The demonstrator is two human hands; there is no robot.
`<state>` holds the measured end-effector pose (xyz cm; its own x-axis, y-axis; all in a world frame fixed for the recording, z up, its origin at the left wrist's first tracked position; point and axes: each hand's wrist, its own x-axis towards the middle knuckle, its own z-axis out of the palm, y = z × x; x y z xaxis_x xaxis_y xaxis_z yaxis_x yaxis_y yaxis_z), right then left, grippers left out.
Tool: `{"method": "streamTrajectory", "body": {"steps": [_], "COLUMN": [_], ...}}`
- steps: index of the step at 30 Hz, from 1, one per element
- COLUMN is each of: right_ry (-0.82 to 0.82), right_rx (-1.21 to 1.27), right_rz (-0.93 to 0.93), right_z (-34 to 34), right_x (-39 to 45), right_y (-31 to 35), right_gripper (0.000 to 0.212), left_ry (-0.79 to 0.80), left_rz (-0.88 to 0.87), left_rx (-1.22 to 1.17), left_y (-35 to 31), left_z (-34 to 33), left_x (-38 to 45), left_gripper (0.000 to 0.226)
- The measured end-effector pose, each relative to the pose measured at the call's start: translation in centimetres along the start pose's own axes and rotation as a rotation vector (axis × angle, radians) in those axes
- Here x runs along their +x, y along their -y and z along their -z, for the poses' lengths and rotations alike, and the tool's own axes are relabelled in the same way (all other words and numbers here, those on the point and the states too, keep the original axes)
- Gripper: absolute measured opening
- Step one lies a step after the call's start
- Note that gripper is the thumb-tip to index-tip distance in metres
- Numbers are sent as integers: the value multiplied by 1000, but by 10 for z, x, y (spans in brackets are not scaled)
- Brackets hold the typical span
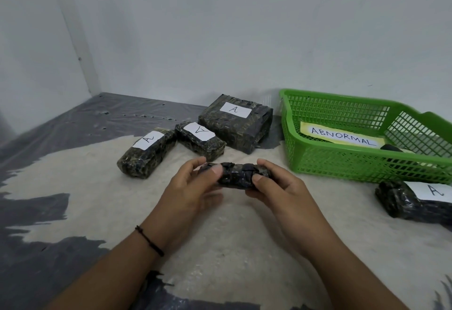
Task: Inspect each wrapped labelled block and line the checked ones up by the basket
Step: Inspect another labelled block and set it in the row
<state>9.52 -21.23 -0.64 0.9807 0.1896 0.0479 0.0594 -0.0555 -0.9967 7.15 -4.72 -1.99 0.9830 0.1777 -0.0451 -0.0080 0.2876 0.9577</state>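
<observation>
A small dark wrapped block [236,175] is held just above the floor between my left hand [193,182] and my right hand [276,182], one hand on each end; no label shows on it. Beyond it three dark wrapped blocks with white "A" labels lie in a row left of the green basket [342,160]: a long one [146,154], a smaller one [200,139], and a large one [236,122] nearest the basket. Another "A" block [413,200] lies in front of the basket at the right edge.
The basket holds a yellow-edged sign reading "ABNORMAL" [342,136] and a dark object [391,148] partly hidden behind its front wall. A pale mat [220,236] covers the grey plastic sheet [36,211] on the floor. White walls meet in a corner at back left.
</observation>
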Motion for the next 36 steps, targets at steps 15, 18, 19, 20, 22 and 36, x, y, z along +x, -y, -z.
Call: {"method": "streamTrajectory", "body": {"steps": [15, 18, 19, 20, 22, 36], "right_ry": [101, 97, 103, 111, 117, 50], "right_rx": [93, 87, 84, 86, 100, -99], "right_rz": [-5, 12, 14, 15, 17, 102], "right_z": [7, 7, 7, 7, 8, 3], "right_x": [1, 1, 0, -1, -1, -4], "right_y": [2, 2, 2, 3, 5, -1], "right_gripper": [60, 54, 51, 48, 42, 41], "left_ry": [87, 67, 62, 61, 71, 120], "left_rz": [-203, -255, -265, -270, -268, -329], "left_rx": [36, 44, 50, 51, 41, 203], "left_y": [0, -1, -1, -2, -1, 5], "left_z": [4, 3, 3, 3, 4, 3], "left_x": [1, 1, 2, 3, 3, 0], "left_gripper": [59, 48, 46, 44, 43, 37]}}
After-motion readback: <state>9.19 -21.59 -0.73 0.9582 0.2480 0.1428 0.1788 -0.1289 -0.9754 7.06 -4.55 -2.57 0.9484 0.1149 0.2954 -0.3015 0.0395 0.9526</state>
